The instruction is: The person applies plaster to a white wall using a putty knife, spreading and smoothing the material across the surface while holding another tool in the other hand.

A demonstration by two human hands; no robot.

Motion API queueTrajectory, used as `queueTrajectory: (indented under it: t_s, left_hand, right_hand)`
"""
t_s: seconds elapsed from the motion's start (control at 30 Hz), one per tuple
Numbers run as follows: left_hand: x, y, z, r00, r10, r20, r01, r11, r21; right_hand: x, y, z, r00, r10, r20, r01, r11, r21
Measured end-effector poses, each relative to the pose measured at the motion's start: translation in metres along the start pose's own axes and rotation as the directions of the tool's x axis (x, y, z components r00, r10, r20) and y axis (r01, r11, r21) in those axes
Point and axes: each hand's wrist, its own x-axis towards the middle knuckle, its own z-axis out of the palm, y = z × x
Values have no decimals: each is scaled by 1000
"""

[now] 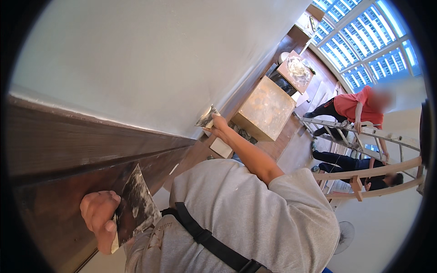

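The left hand (99, 218) is curling tightly around a wide scraper (136, 204) streaked with white, near the brown trim (86, 148). The right hand (219, 126) is gripping another scraper (206, 116) close against the pale wall (145, 59); whether they are touching, I cannot tell.

A large paned window (368, 34) fills the upper right. Below it, a person in a coral shirt (355, 105) is beside a metal ladder (392, 136); another person in dark clothes (339, 159) is nearby. A stained tan box (267, 108) sits on the wooden floor (278, 148).
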Motion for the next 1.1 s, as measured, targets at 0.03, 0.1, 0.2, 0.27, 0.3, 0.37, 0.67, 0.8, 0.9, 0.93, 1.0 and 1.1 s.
queueTrajectory:
  t_s: [0.03, 0.1, 0.2, 0.27, 0.3, 0.37, 0.67, 0.8, 0.9, 0.93, 1.0, 1.1]
  left_hand:
    - [7, 5, 3, 1000, -4, -14, 4, 1000, 14]
    - [9, 6, 10, 998, 1, -57, 1, 999, 36]
    - [7, 4, 14, 997, 34, -67, -30, 998, 56]
    - [8, 5, 8, 999, 46, 10, -46, 996, 70]
    - [10, 4, 6, 996, 84, 38, -87, 994, 71]
    - [16, -4, 11, 981, 174, 82, -178, 983, 47]
    - [-1, -1, 14, 983, 117, 140, -126, 990, 63]
    - [-10, -8, 7, 973, 134, 188, -138, 990, 9]
    - [-11, -11, 1, 976, 136, 171, -135, 991, -18]
    - [-12, -12, -2, 970, 141, 196, -138, 990, -32]
    - [-10, -13, -2, 971, 163, 176, -156, 986, -53]
    - [-9, -12, -6, 972, 161, 170, -154, 987, -52]
  right_hand:
    - [0, 1, 3, 1000, -3, -10, 3, 1000, -18]
    - [-15, -8, 20, 999, -16, -28, 14, 998, -63]
    - [-62, -31, 41, 994, -113, 17, 114, 986, -118]
    - [-106, -49, 59, 987, -145, 63, 153, 977, -148]
    - [-129, -58, 68, 983, -163, 89, 176, 970, -165]
    - [-167, -75, 77, 962, -226, 154, 249, 957, -149]
    - [-357, -134, 158, 851, -305, 427, 411, 894, -179]
    - [-450, -147, 210, 832, -376, 408, 484, 852, -201]
    - [-505, -157, 239, 733, -418, 537, 595, 776, -208]
    - [-519, -162, 246, 689, -437, 578, 644, 735, -212]
    - [-550, -169, 260, 661, -530, 531, 722, 643, -257]
    - [-588, -188, 287, 517, -600, 611, 836, 506, -211]
